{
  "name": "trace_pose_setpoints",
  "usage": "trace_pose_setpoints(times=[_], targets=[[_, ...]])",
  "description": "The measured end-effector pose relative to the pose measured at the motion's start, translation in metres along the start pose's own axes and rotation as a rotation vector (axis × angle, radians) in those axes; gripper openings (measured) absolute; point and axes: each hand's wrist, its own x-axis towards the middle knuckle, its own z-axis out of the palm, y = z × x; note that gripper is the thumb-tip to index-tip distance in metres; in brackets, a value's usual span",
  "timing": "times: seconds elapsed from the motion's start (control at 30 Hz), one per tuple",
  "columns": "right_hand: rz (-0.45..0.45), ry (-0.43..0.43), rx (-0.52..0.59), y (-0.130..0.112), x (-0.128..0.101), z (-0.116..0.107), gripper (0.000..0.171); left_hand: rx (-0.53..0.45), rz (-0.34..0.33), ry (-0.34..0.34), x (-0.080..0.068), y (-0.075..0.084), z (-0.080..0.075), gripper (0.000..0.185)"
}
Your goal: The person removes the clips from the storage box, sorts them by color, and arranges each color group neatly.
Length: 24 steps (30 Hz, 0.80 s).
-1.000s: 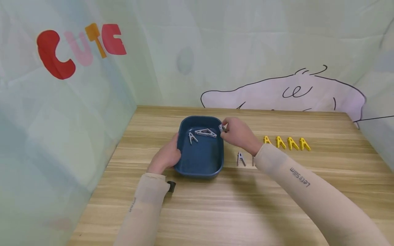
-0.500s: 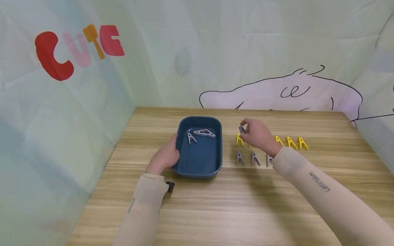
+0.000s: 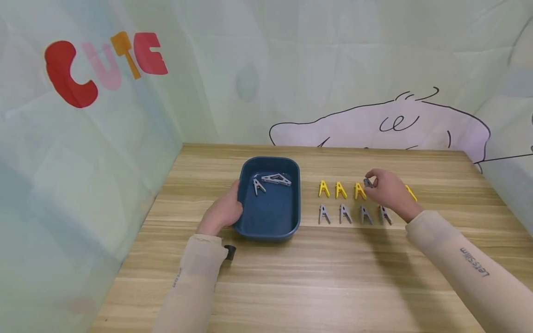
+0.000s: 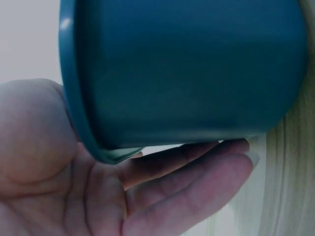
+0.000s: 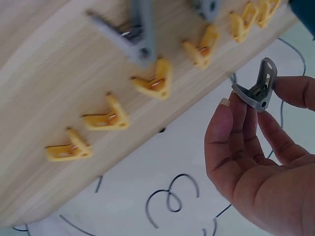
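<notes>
My right hand (image 3: 389, 189) pinches a grey clothespin (image 5: 258, 88) between thumb and fingertips, above the row of yellow clothespins. In the head view that row has a yellow clothespin (image 3: 340, 190) and others at the back, partly covered by my hand. Nearer to me lies a row of grey clothespins, one of them a grey clothespin (image 3: 323, 214) at the left end. My left hand (image 3: 222, 210) holds the left side of a dark blue bin (image 3: 268, 236), its rim between thumb and fingers. Inside the bin lie a few loose grey clothespins (image 3: 259, 186).
Everything stands on a wood-grain table (image 3: 291, 286). A printed cloth (image 3: 233, 92) hangs behind it and along the left side. A small black piece (image 3: 230, 252) shows beside my left wrist.
My right hand has moved right from the bin's right rim with the grey clothespin, past the left part of the yellow row. My left hand and the bin stay in place.
</notes>
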Motion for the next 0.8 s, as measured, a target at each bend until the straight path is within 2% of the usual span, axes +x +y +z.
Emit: trace_pose_setpoints(times=[0.43, 0.57, 0.8], targets=[[0.087, -0.033, -0.017, 0.054, -0.021, -0.006, 0.044, -0.011, 0.026, -0.001, 0.002, -0.002, 0.001, 0.065], [0.084, -0.025, -0.055, 0.065, -0.028, -0.005, 0.044, -0.02, 0.03, 0.006, 0.002, -0.002, 0.001, 0.065], [0.116, -0.028, -0.055, 0.08, -0.035, 0.001, 0.044, -0.009, 0.023, 0.003, 0.003, -0.003, 0.002, 0.065]])
